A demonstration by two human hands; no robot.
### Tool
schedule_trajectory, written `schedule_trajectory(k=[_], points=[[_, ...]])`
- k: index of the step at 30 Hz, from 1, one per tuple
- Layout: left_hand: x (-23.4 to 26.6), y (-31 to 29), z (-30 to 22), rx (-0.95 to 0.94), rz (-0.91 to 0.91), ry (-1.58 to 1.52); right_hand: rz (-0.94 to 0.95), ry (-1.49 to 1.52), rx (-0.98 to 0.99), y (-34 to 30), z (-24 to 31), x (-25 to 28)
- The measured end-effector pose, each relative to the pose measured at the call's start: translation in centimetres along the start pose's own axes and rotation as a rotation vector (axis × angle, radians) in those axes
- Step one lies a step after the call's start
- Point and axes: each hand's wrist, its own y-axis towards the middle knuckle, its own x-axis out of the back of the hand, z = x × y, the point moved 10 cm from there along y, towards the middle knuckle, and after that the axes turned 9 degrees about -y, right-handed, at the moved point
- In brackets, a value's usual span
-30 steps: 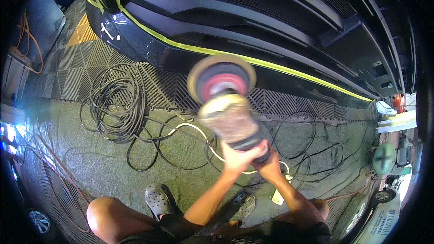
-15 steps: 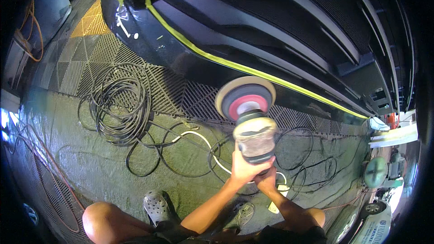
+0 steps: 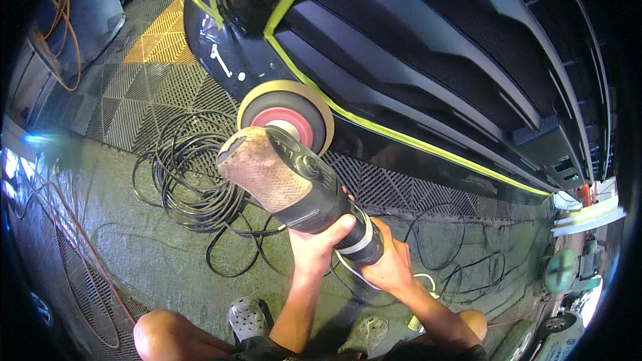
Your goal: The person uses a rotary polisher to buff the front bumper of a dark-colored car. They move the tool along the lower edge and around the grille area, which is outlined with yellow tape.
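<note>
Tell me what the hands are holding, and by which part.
A power polisher: the left hand grips its black body behind the head, the right hand its rear end.

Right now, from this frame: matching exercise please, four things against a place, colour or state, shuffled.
Things
1. polisher
2. tape
3. coiled cable
4. left clog

Descriptions
A. black, looped on the floor
B. grey, dotted with holes
C. gripped by left hand and right hand
D. yellow-green strip

Pairs: 1-C, 2-D, 3-A, 4-B
</note>
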Motion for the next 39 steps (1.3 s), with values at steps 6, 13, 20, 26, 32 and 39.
schedule_trajectory(k=[6,13,20,26,32,39], points=[[-0.3,-0.5,-0.5,0.003,-0.049,0.014,0.032,0.064,0.047,-0.9,1.0,1.2],[0.6,1.0,-3.1,-0.076,-0.078,-0.015,0.127,0.139,0.194,-1.9,3.9,1.7],[0.8,3.9,-8.4,-0.209,-0.043,0.051,-0.024,0.103,0.200,-1.5,9.2,1.5],[1.7,5.8,-11.6,-0.233,-0.080,0.070,-0.076,0.189,0.203,-0.9,13.1,1.3],[1.1,6.3,-12.2,-0.166,-0.052,-0.035,-0.147,0.202,0.241,-0.4,14.4,1.5],[-0.3,6.1,-13.2,-0.176,-0.054,-0.018,-0.183,0.273,0.238,-0.3,14.5,2.3]])
